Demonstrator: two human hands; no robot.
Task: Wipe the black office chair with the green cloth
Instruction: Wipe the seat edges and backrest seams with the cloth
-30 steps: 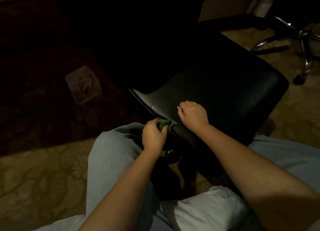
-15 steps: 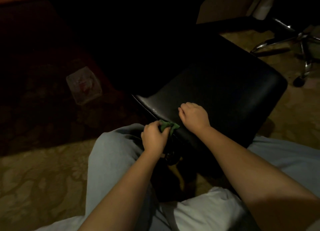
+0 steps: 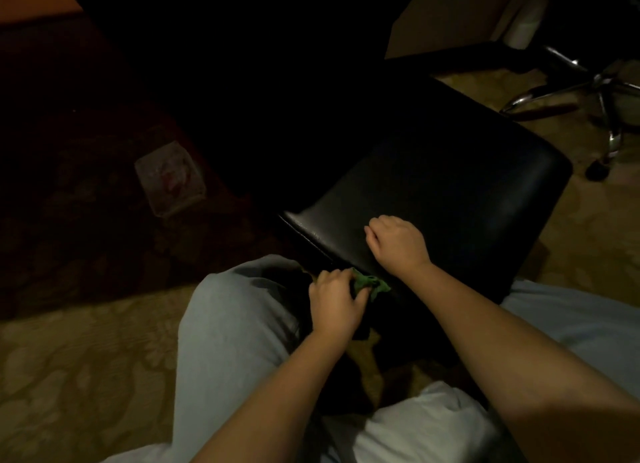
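Observation:
The black office chair (image 3: pixel 450 192) fills the middle of the dim view, its glossy seat cushion facing me. My left hand (image 3: pixel 336 303) is closed on the bunched green cloth (image 3: pixel 369 284), which presses against the near front edge of the seat. My right hand (image 3: pixel 398 244) rests on top of the seat just above the cloth, fingers curled loosely, bracing the cushion. The chair's underside and base are hidden in shadow.
My knees in light grey trousers (image 3: pixel 235 324) flank the chair's front. A small clear plastic packet (image 3: pixel 169 178) lies on the dark red carpet at the left. A second chair's chrome star base (image 3: pixel 602 91) stands at the upper right. Patterned beige carpet (image 3: pixel 69 376) lies below.
My left hand has slid the green cloth a little to the right along the seat's front edge. My right hand has stayed in place on the seat.

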